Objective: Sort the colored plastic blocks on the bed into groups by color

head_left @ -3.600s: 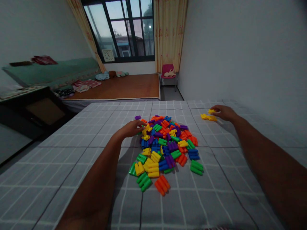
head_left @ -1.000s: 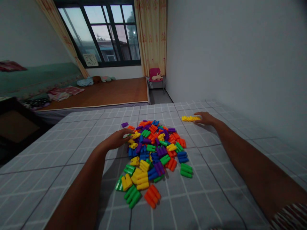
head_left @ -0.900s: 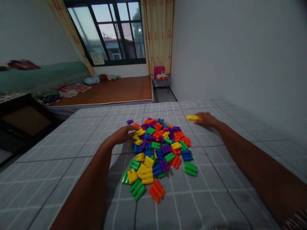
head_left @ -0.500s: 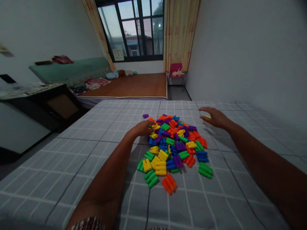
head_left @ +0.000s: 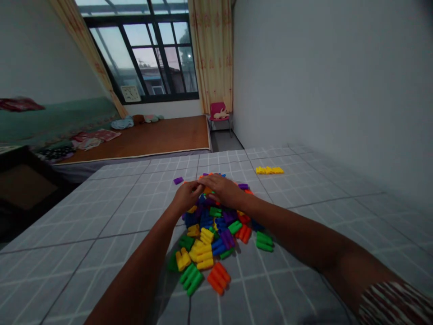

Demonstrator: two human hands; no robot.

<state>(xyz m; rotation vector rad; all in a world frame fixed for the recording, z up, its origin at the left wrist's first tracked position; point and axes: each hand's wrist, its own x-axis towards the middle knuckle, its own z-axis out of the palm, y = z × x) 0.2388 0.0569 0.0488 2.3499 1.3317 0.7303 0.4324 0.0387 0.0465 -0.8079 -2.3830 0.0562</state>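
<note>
left hand [head_left: 189, 195]: resting on the far-left edge of the block pile [head_left: 216, 230], fingers curled down into it. Looks like it's pinching something small, but I can't tell for sure what.
right hand [head_left: 221, 188]: reached across the top of the pile, touching the left hand. Fingers bent over the blocks, palm down. Can't make out whether anything is really gripped under there.
block pile: sits mid-bed on the grey checked sheet [head_left: 101, 216], right under both hands. Yellow, blue, green, orange and purple all mixed up.
yellow row [head_left: 269, 170]: a short line of yellow blocks laid end to end, well apart from the pile, off toward the wall [head_left: 331, 81]. Nobody's touching it.
stray purple block [head_left: 178, 180]: lying on its own just left of the pile.
nearest bits: an orange block [head_left: 218, 278] and a green one [head_left: 191, 280] at the near edge, with a loose green block [head_left: 264, 241] off to the right.
how I'd do it well: the yellows are half buried, so lift one out from the top rather than dragging it, otherwise the neighbours scatter over the sheet. Use one hand to steady the heap and the other to pick.
watch out: the bedding is soft, so blocks tip and roll if you press down.
</note>
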